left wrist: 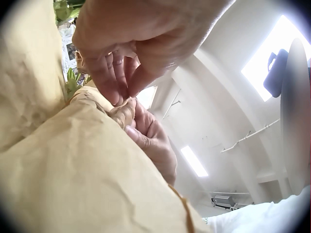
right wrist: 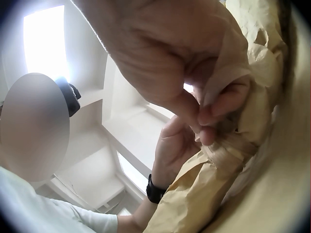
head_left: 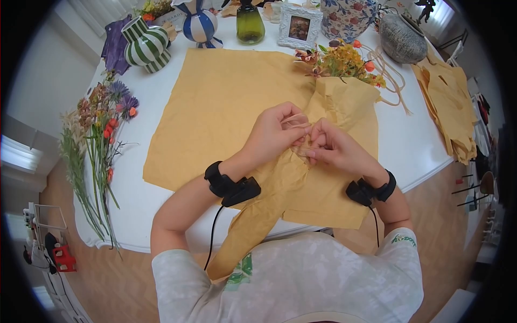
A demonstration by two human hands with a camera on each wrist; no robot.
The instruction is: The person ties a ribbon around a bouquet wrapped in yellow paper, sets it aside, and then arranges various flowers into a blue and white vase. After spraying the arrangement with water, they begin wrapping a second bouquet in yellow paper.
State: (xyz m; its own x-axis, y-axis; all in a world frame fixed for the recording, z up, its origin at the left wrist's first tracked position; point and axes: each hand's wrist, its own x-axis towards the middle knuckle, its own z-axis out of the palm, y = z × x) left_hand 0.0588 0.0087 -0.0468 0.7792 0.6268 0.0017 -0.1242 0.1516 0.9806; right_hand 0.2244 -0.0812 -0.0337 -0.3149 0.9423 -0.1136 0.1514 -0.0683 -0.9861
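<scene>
Yellow-brown paper (head_left: 344, 99) wraps a bouquet of yellow and orange flowers (head_left: 342, 60), gathered narrow at its middle. At that gather, my left hand (head_left: 274, 134) pinches a pale tan ribbon (head_left: 295, 121), a loop of it across the fingers. Close beside it, my right hand (head_left: 339, 146) also pinches ribbon at the gather. In the left wrist view my left hand (left wrist: 141, 39) is above my right hand (left wrist: 153, 145), fingertips nearly meeting. The right wrist view shows ribbon (right wrist: 226, 73) running over my right hand (right wrist: 170, 58); the exact crossing of the strands is hidden.
A flat paper sheet (head_left: 215, 107) lies under the bouquet. Loose flower stems (head_left: 99, 156) lie at the left. Striped vases (head_left: 146, 46), a green glass vase (head_left: 250, 26), a picture frame (head_left: 299, 28) and a grey pot (head_left: 403, 40) stand behind. More folded paper (head_left: 449, 102) hangs over the right edge.
</scene>
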